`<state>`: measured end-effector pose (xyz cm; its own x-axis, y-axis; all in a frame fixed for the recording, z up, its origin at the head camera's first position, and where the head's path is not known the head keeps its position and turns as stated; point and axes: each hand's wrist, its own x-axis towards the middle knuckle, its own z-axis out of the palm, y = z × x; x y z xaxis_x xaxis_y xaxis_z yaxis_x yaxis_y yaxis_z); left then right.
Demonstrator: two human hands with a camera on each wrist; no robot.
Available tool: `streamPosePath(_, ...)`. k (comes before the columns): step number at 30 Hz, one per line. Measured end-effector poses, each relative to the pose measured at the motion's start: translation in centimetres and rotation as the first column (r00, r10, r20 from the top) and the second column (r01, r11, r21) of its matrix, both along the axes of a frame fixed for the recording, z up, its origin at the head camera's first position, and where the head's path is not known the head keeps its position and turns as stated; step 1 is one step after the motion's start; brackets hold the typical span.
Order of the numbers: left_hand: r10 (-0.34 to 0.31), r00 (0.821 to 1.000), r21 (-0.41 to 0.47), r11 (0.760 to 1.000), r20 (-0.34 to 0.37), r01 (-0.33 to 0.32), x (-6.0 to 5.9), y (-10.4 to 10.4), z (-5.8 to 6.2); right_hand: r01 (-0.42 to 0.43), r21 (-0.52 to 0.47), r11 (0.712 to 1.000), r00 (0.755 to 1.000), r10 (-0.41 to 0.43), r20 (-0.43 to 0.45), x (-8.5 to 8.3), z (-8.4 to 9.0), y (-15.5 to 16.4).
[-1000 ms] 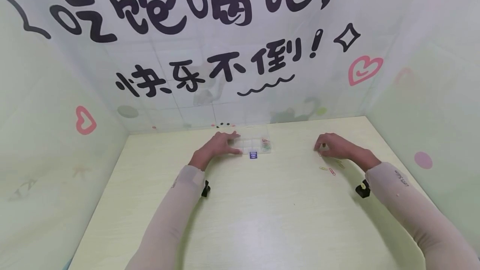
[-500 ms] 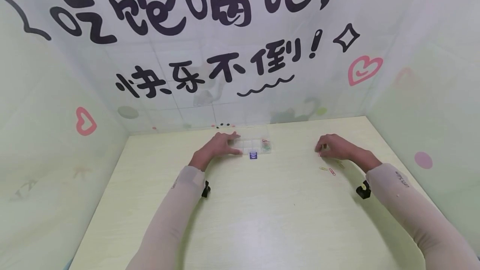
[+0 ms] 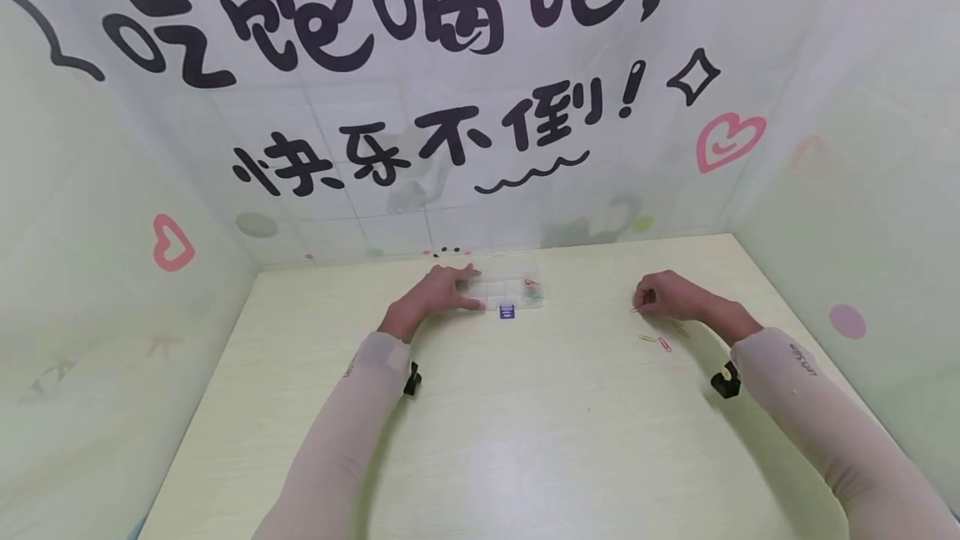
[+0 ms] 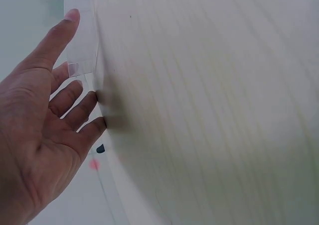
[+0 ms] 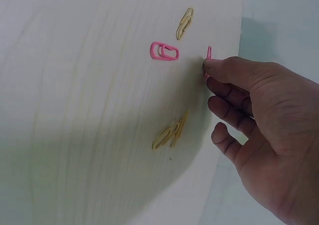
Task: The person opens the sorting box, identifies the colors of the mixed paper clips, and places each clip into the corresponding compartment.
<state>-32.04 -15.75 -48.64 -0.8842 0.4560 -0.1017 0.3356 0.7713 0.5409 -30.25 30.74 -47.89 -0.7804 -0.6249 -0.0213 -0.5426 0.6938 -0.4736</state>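
Note:
My left hand (image 3: 438, 290) holds the left end of a clear plastic compartment box (image 3: 495, 294), thumb at its front side and index finger behind. In the left wrist view the other fingers of the left hand (image 4: 55, 110) are loosely bent beside the box (image 4: 82, 41). Between thumb and forefinger, my right hand (image 5: 259, 105) pinches a pink paper clip (image 5: 209, 52), close over the table. Another pink paper clip (image 5: 164, 51) lies beside it, along with a yellow paper clip (image 5: 185, 23) and further yellow paper clips (image 5: 170, 134) overlapping each other.
Red and green paper clips (image 3: 532, 291) lie in the box's right-hand compartment. A blue patterned piece (image 3: 507, 312) sits at the box's front. The pale wooden table (image 3: 510, 423) ends at a printed curtain (image 3: 480, 215) behind, with curtains on both sides.
My right hand has shifted slightly right, and its thumb and fingers have come together on the pink paper clip. The left hand and the box have stayed put.

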Motion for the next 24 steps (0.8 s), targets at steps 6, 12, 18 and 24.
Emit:
streamPosePath(6,0.0,1.0,-0.004,1.0,-0.004,0.0,-0.02,0.01,-0.01,0.015,0.001,1.0,1.0,-0.015,0.021,-0.05,-0.06,-0.09)
streamPosePath(12,-0.008,1.0,-0.006,1.0,-0.006,0.008,-0.05,0.03,-0.05,-0.001,0.0,1.0,1.0,0.001,0.005,-0.04,-0.24,-0.02)
streamPosePath(18,-0.008,1.0,-0.008,1.0,-0.006,0.008,-0.02,0.12,-0.04,-0.009,-0.008,1.0,1.0,0.009,-0.003,0.02,-0.19,-0.04)
streamPosePath(24,0.0,1.0,-0.006,1.0,0.005,0.0,0.07,0.1,0.06,0.002,-0.016,1.0,1.0,-0.001,0.005,-0.11,-0.18,-0.1)
